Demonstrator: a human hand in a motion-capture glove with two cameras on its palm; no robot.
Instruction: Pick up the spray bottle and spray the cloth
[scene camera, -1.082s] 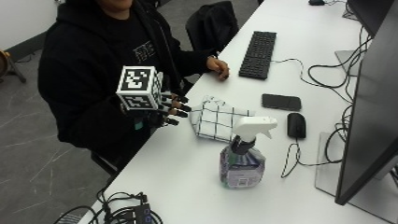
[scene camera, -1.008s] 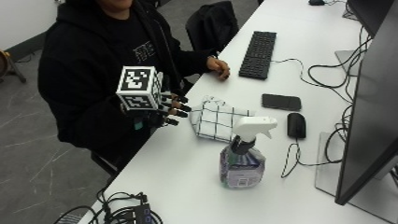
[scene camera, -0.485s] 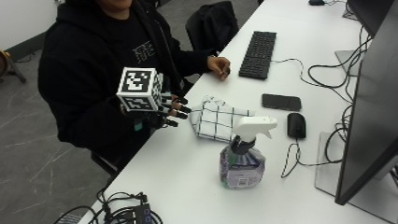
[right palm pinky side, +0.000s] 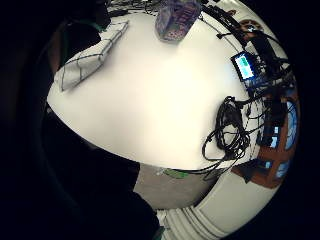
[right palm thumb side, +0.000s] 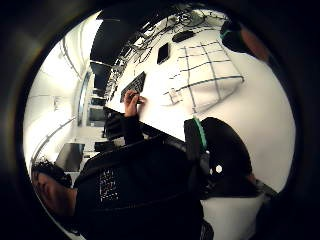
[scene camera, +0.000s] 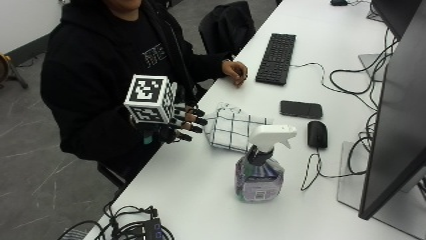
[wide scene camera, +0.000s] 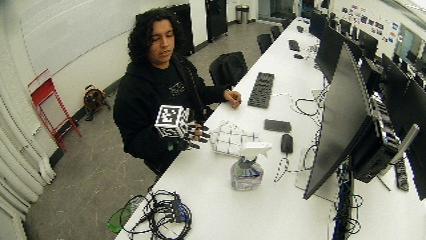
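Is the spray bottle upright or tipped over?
Upright: the spray bottle stands on its base on the table, white trigger head on top.

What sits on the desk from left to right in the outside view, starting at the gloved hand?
Gloved right hand → checked cloth → spray bottle → mouse → monitor.

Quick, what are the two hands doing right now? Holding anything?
Gloved right hand: held at the table edge beside the cloth, fingers relaxed, holding nothing.
Bare left hand: resting on the table by the keyboard, holding nothing.
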